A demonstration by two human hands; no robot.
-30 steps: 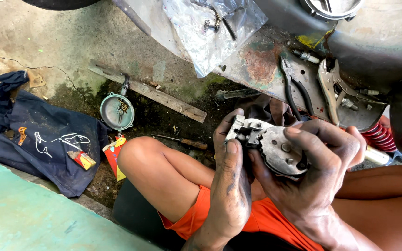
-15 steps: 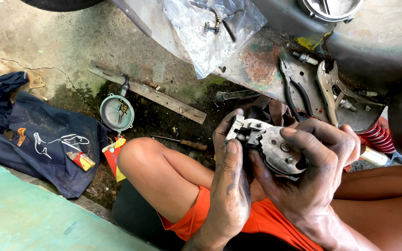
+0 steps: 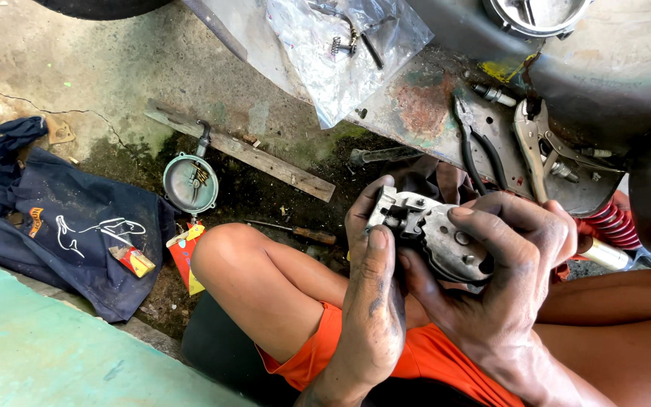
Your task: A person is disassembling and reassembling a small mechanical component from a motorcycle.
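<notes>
Grip mattered here: the left hand (image 3: 374,301) clasped the grey metal carburettor body (image 3: 435,234) at nine o'clock, the right hand (image 3: 510,279) wrapped closed at three o'clock, best kept steady above the knee (image 3: 227,245).

Carburetor body (image 3: 446,237): dull silver-grey metal, dark grime in the recesses. Shorts (image 3: 423,358): bright orange. Cloth (image 3: 69,226) at left: navy blue with a white line-drawn figure and a small orange patch. Spring (image 3: 610,222) at right: red coils. Float bowl (image 3: 190,183): grey, greenish inside. Plastic bag (image 3: 340,53): clear. Metal panel (image 3: 423,105): grey, rust-brown patches, a yellow smear.
</notes>
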